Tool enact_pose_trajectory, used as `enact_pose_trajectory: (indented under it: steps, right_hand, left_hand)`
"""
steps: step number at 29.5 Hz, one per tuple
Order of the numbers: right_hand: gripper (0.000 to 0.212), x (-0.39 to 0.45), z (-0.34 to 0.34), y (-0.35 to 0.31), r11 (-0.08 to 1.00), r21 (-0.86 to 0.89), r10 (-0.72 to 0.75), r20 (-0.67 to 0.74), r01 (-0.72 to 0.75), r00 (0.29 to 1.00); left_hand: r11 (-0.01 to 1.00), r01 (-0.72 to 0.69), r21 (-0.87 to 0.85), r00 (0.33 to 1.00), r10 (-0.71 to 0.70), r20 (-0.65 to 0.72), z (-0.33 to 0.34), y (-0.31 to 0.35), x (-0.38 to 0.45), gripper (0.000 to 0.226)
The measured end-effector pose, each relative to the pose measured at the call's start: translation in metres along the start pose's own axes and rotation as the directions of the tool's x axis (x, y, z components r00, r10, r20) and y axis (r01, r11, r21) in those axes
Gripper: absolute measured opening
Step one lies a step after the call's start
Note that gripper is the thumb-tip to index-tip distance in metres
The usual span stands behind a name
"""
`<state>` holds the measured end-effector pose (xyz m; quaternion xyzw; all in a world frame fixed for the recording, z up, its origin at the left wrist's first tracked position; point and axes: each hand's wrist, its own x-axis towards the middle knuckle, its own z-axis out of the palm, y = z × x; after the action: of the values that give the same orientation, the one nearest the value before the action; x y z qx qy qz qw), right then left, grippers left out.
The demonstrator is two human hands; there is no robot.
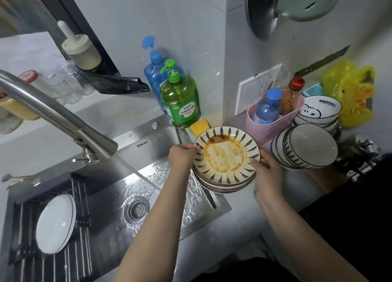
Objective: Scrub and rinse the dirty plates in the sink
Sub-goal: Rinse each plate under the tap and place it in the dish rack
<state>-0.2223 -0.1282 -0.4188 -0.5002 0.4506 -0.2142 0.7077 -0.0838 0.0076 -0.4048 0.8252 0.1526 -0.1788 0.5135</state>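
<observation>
We look down on a steel sink (pixel 161 146) with water running from the faucet (pixel 63 120) into the wet basin around the drain (pixel 135 209). Across the sink's left part lies a dark drying rack (pixel 31 201) with a white plate (pixel 55 223) leaning on it. At the right edge of the sink, on the counter (pixel 244 222), sits a stack of plates (pixel 222 184); the top plate (pixel 226 155), patterned with blue leaf strokes, is smeared with orange-brown sauce. Our left hand (pixel 182 157) grips that plate's left rim, thumb on top and fingers curled under. Our right hand (pixel 266 169) holds the right rim, thumb on the upper face; its other fingers are hidden beneath. Just right of the stack are upturned bowls (pixel 305 148), with a pink basket (pixel 269 124) behind them. Farther back stand a green soap bottle (pixel 180 103) and a yellow sponge (pixel 199 125).
</observation>
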Motion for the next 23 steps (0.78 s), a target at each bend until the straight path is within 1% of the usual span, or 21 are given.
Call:
enact_pose_trajectory:
  steps: [2,5,7,9,12,14,15,17,18,19,21,23]
  right_hand:
    - [0.034,-0.004,0.001,-0.006,0.999,0.022,-0.029,-0.003,0.029,1.0]
    - [0.036,-0.013,0.006,-0.019,0.995,0.015,-0.099,0.03,0.099,0.995]
    - [0.035,-0.016,0.012,-0.023,0.993,0.01,-0.117,0.07,0.116,0.991]
    - [0.04,-0.024,0.026,-0.024,0.992,0.017,-0.129,0.123,0.128,0.984]
    - [0.046,-0.034,0.045,-0.026,0.991,0.034,-0.131,0.207,0.127,0.969]
    - [0.048,-0.049,0.069,-0.02,0.995,0.012,-0.099,0.294,0.1,0.951]
    - [0.048,-0.051,0.071,-0.021,0.996,0.007,-0.087,0.307,0.09,0.948]
    - [0.047,-0.064,0.097,-0.013,0.998,-0.009,-0.056,0.361,0.063,0.931]
    - [0.047,-0.068,0.106,-0.009,0.999,-0.012,-0.042,0.365,0.05,0.93]
    - [0.046,-0.066,0.107,-0.008,0.999,0.002,-0.032,0.36,0.034,0.932]
    - [0.048,-0.074,0.134,0.009,0.999,0.013,0.033,0.389,-0.042,0.921]
    - [0.048,-0.078,0.154,0.026,0.997,-0.009,0.071,0.399,-0.073,0.914]
  left_hand:
    - [0.998,-0.01,-0.055,1.0,0.01,0.004,-0.001,0.003,0.001,0.015]
    - [0.984,0.007,-0.177,1.0,-0.004,0.016,-0.009,0.005,0.001,0.008]
    - [0.962,0.024,-0.273,1.0,-0.021,0.014,-0.018,0.006,0.0,0.009]
    - [0.931,0.041,-0.362,0.999,-0.038,0.015,-0.038,0.004,-0.002,0.011]
    - [0.89,0.077,-0.449,0.997,-0.072,0.027,-0.06,-0.003,-0.006,0.011]
    - [0.857,0.103,-0.505,0.994,-0.111,0.013,-0.087,-0.016,-0.001,0.01]
    - [0.849,0.122,-0.515,0.992,-0.128,0.023,-0.087,-0.018,-0.002,0.01]
    - [0.816,0.134,-0.562,0.987,-0.16,0.003,-0.116,-0.035,0.003,0.009]
    - [0.801,0.145,-0.581,0.985,-0.17,0.011,-0.126,-0.043,0.006,0.008]
    - [0.794,0.161,-0.586,0.984,-0.172,0.038,-0.127,-0.045,0.005,0.007]
    - [0.791,0.186,-0.583,0.98,-0.188,0.058,-0.157,-0.062,0.016,0.007]
    - [0.803,0.234,-0.548,0.972,-0.191,0.134,-0.177,-0.074,0.027,0.011]
